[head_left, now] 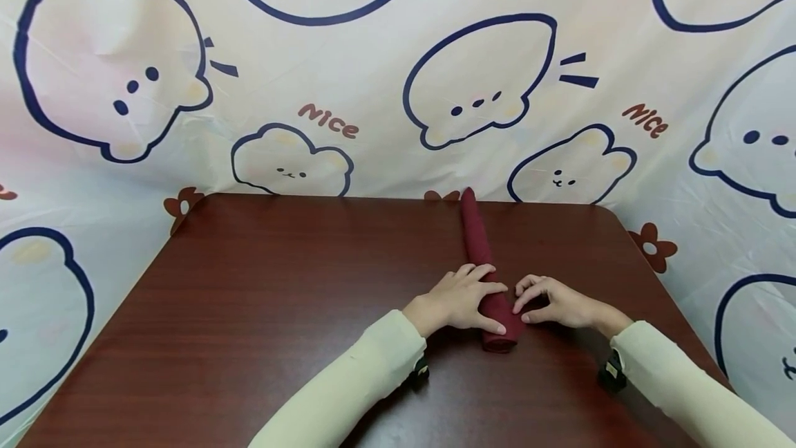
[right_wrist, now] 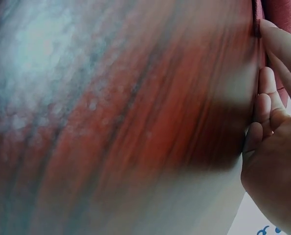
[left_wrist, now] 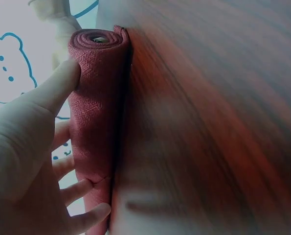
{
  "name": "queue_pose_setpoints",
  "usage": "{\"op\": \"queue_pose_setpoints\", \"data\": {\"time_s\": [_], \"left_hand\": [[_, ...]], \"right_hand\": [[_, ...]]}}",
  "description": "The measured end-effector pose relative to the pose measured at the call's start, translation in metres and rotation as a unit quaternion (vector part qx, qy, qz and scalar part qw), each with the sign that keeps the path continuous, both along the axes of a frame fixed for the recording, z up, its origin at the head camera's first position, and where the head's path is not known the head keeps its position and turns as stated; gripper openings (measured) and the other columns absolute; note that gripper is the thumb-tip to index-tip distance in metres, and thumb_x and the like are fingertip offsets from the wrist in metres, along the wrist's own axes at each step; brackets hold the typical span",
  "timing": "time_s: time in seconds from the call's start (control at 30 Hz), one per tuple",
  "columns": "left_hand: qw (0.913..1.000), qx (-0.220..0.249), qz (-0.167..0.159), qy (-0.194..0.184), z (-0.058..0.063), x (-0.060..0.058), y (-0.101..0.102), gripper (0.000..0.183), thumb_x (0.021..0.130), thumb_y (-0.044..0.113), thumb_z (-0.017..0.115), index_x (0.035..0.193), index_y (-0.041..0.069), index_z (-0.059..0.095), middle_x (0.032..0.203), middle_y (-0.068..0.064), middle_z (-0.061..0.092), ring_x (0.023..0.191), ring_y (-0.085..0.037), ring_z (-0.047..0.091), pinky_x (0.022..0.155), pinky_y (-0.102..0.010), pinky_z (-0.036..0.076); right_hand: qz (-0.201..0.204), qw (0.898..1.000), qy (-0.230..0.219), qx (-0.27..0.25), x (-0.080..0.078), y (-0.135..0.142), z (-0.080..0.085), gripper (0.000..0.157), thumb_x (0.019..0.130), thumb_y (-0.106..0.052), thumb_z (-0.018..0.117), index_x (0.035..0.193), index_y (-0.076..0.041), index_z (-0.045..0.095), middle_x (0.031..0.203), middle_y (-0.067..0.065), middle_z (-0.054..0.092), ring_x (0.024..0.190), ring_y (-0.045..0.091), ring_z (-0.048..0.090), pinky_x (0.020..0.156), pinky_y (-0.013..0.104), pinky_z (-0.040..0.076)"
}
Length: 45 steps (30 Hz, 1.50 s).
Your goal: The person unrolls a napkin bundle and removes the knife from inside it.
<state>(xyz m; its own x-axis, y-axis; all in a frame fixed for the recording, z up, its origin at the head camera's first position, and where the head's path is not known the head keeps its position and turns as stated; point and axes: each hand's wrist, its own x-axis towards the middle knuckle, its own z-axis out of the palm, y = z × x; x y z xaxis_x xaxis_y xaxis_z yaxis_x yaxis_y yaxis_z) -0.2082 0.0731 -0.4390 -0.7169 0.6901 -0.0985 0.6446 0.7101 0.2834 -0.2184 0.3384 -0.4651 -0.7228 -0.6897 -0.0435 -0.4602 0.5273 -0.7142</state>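
A dark red rolled cloth (head_left: 477, 237) lies lengthwise on the table, its near end showing spiral layers (left_wrist: 99, 40) in the left wrist view. My left hand (head_left: 457, 299) rests across the near half of the roll, fingers spread and fairly straight, thumb close to the near end. On the right side, my right hand (head_left: 560, 303) pinches the cloth's loose edge (right_wrist: 257, 17) between thumb and forefinger. The other fingers of that hand are bent beside the roll. How much cloth lies between the right fingertips is partly hidden.
The brown wood-grain table (head_left: 280, 282) spreads out on both sides of the roll. A pale curtain (head_left: 385, 75) with cartoon faces hangs behind and beside it. The roll's far end reaches the table's back edge. Dark straps (head_left: 612, 370) sit at both wrists.
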Motion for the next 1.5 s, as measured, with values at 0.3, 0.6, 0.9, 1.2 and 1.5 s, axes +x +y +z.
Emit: {"op": "queue_pose_setpoints", "data": {"time_s": [0.3,0.6,0.9,1.2,1.5], "left_hand": [[0.9998,0.014,0.015,-0.004,-0.001,0.001,-0.012,0.072,0.084,0.07,0.068,0.146,0.037,0.052,0.165,0.005,0.031,0.146,-0.024,0.039,0.115,-0.045,0.04],[0.9996,0.007,0.024,-0.013,0.003,0.005,-0.029,0.074,0.083,0.066,0.072,0.147,0.035,0.05,0.165,0.004,0.031,0.147,-0.025,0.039,0.117,-0.048,0.038],[0.9978,0.031,0.019,-0.054,0.002,0.004,-0.054,0.074,0.086,0.058,0.073,0.151,0.034,0.047,0.166,0.002,0.032,0.149,-0.028,0.037,0.119,-0.05,0.036],[0.9954,0.052,0.017,-0.079,0.001,0.002,-0.063,0.068,0.091,0.056,0.068,0.152,0.034,0.046,0.167,0.004,0.031,0.148,-0.029,0.04,0.118,-0.048,0.038],[0.9941,0.078,0.038,-0.064,-0.001,0.005,-0.054,0.061,0.096,0.056,0.062,0.149,0.03,0.05,0.164,-0.002,0.035,0.149,-0.027,0.038,0.116,-0.051,0.04]], "right_hand": [[-0.006,1.0,-0.015,0.005,-0.001,-0.001,0.0,0.011,0.092,-0.023,0.075,0.101,-0.02,0.079,0.112,0.005,0.059,0.108,0.005,0.047,0.095,0.026,0.037],[-0.006,1.0,-0.016,-0.001,-0.001,0.001,-0.002,0.01,0.091,-0.021,0.075,0.101,-0.02,0.079,0.108,0.002,0.057,0.105,0.004,0.047,0.093,0.025,0.037],[-0.012,1.0,-0.025,0.0,0.0,0.0,-0.004,0.01,0.09,-0.024,0.077,0.1,-0.022,0.079,0.107,0.002,0.056,0.106,0.006,0.046,0.092,0.027,0.035],[-0.003,1.0,-0.011,-0.013,-0.001,0.0,0.0,0.01,0.091,-0.021,0.076,0.1,-0.018,0.079,0.107,0.005,0.057,0.105,0.006,0.046,0.092,0.024,0.036],[-0.006,1.0,-0.014,-0.003,-0.001,-0.001,0.001,0.01,0.091,-0.022,0.076,0.1,-0.02,0.079,0.107,0.003,0.056,0.105,0.007,0.047,0.092,0.025,0.036]]}}
